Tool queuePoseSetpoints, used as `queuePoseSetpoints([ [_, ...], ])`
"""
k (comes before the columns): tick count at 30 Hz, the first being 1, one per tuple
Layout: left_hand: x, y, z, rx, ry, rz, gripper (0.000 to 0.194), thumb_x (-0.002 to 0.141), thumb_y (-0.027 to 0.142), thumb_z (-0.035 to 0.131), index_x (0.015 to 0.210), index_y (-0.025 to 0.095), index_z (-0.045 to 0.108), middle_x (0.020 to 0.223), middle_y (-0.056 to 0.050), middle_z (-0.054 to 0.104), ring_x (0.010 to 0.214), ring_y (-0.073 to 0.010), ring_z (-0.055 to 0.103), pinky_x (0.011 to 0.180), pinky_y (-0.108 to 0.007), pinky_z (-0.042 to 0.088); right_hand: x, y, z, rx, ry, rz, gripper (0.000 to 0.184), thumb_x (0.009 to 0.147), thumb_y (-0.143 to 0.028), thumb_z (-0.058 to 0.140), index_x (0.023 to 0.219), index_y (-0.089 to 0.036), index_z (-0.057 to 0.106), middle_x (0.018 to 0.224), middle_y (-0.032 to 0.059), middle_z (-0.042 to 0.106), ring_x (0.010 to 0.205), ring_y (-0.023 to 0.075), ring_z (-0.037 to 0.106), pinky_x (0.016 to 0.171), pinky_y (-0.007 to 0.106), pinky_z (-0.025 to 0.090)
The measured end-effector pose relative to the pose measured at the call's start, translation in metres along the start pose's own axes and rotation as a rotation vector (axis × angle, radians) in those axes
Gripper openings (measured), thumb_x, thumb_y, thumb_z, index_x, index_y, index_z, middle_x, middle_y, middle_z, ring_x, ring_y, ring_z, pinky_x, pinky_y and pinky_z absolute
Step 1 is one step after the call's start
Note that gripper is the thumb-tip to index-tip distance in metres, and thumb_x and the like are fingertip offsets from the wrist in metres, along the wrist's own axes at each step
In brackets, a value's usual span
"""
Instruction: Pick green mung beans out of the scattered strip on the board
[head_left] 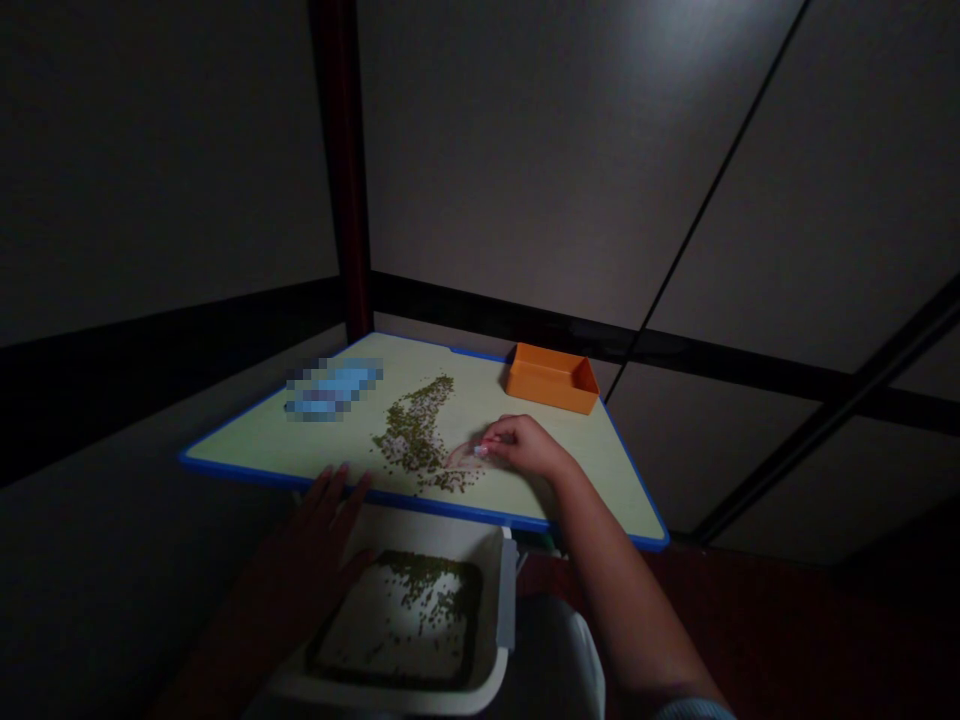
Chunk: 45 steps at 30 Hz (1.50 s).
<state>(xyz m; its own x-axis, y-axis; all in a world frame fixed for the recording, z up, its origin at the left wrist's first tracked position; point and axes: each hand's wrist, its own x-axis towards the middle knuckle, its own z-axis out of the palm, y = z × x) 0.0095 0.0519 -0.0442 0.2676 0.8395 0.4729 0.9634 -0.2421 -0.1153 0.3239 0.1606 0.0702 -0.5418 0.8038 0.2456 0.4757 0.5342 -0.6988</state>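
Note:
Small green beans (pixel 411 430), like mung beans, lie spread in a curved heap on a pale yellow board (pixel 255 430) with a blue rim. My right hand (pixel 525 447) is over the board, its fingers pinched on a small, thin, pinkish piece (pixel 466 456) with a whitish end, beside the beans. What that piece is I cannot make out. My left hand (pixel 322 525) has its fingers stretched out to the board's near edge, thumb lower over the basin. Under that edge is a white basin (pixel 491 640) with more beans scattered on its bottom.
An orange open box (pixel 551 380) stands at the board's far right. A blurred-out light blue object (pixel 334 388) lies at the far left. Grey wall panels (pixel 510 160) rise close behind the board, with a dark red post (pixel 346 170) at the corner.

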Motion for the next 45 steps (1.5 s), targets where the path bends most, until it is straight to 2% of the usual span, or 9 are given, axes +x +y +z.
queuePoseSetpoints([
  [3,0.001,0.002,-0.002,0.002,-0.021,-0.017,0.072,0.088,0.054,0.05,0.15,0.019,0.038,0.162,-0.02,0.035,0.15,-0.0351,0.034,0.111,-0.05,0.046,0.001,-0.001,0.004,0.152,0.04,0.068,0.008,0.081,-0.014,0.07,0.073,-0.013,0.069,0.063,-0.0041,0.056,0.059,0.0087,0.048,0.058,0.021,0.037],
  [6,0.001,0.002,-0.003,0.015,-0.015,-0.017,0.072,0.088,0.052,0.051,0.15,0.019,0.038,0.162,-0.02,0.036,0.15,-0.0346,0.034,0.112,-0.049,0.045,0.004,-0.004,0.012,0.284,0.016,0.119,0.013,0.082,-0.021,0.07,0.072,-0.014,0.066,0.058,-0.0049,0.055,0.052,0.0085,0.047,0.052,0.02,0.036],
  [11,0.001,0.004,-0.005,-0.01,-0.021,-0.034,0.068,0.089,0.048,0.05,0.149,0.019,0.04,0.162,-0.019,0.036,0.15,-0.035,0.034,0.111,-0.049,0.046,0.011,-0.008,0.031,0.327,-0.086,0.065,0.037,0.081,-0.04,0.076,0.06,-0.016,0.057,0.054,-0.0035,0.056,0.049,0.008,0.047,0.051,0.02,0.036],
  [15,0.001,0.006,-0.006,-0.004,-0.035,-0.031,0.07,0.089,0.05,0.05,0.15,0.017,0.038,0.162,-0.021,0.035,0.15,-0.037,0.033,0.111,-0.052,0.046,0.013,-0.011,0.039,0.311,-0.168,0.034,0.041,0.081,-0.049,0.075,0.062,-0.016,0.058,0.054,-0.0024,0.058,0.05,0.0092,0.05,0.052,0.021,0.039],
  [22,-0.001,0.001,0.005,-0.029,0.076,0.003,0.07,0.09,0.055,0.043,0.15,0.019,0.04,0.159,-0.021,0.041,0.147,-0.0367,0.039,0.108,-0.054,0.047,0.015,-0.01,0.04,0.139,-0.205,-0.08,0.036,0.086,-0.039,0.071,0.06,-0.017,0.06,0.056,-0.0028,0.059,0.056,0.0098,0.053,0.058,0.021,0.04],
  [29,-0.001,0.0,0.008,-0.013,0.076,0.002,0.072,0.09,0.056,0.041,0.152,0.021,0.034,0.161,-0.019,0.04,0.149,-0.0349,0.037,0.106,-0.05,0.047,0.016,-0.011,0.038,-0.088,-0.112,-0.21,0.033,0.083,-0.026,0.071,0.056,-0.017,0.055,0.057,-0.0054,0.047,0.057,0.0086,0.046,0.059,0.02,0.033],
  [34,-0.001,-0.001,0.009,-0.037,0.054,-0.014,0.072,0.09,0.056,0.04,0.152,0.022,0.034,0.162,-0.018,0.038,0.149,-0.0354,0.036,0.108,-0.051,0.045,0.014,-0.011,0.034,-0.175,-0.076,-0.171,0.034,0.082,-0.02,0.069,0.053,-0.018,0.051,0.056,-0.0063,0.045,0.055,0.0081,0.044,0.059,0.02,0.031],
  [40,-0.003,-0.003,0.009,-0.042,0.091,0.014,0.071,0.09,0.056,0.041,0.153,0.023,0.033,0.161,-0.017,0.04,0.149,-0.0339,0.037,0.109,-0.049,0.044,0.011,-0.004,0.03,-0.198,-0.011,-0.102,0.034,0.08,-0.021,0.069,0.053,-0.018,0.05,0.054,-0.0073,0.045,0.054,0.0077,0.041,0.06,0.022,0.029],
  [45,-0.002,-0.003,0.009,-0.035,0.081,0.018,0.072,0.089,0.055,0.043,0.153,0.022,0.033,0.161,-0.018,0.039,0.148,-0.0356,0.038,0.11,-0.052,0.044,0.008,0.002,0.023,-0.106,0.049,-0.068,0.035,0.083,-0.028,0.068,0.054,-0.018,0.05,0.054,-0.0063,0.046,0.055,0.0085,0.041,0.061,0.022,0.032],
])
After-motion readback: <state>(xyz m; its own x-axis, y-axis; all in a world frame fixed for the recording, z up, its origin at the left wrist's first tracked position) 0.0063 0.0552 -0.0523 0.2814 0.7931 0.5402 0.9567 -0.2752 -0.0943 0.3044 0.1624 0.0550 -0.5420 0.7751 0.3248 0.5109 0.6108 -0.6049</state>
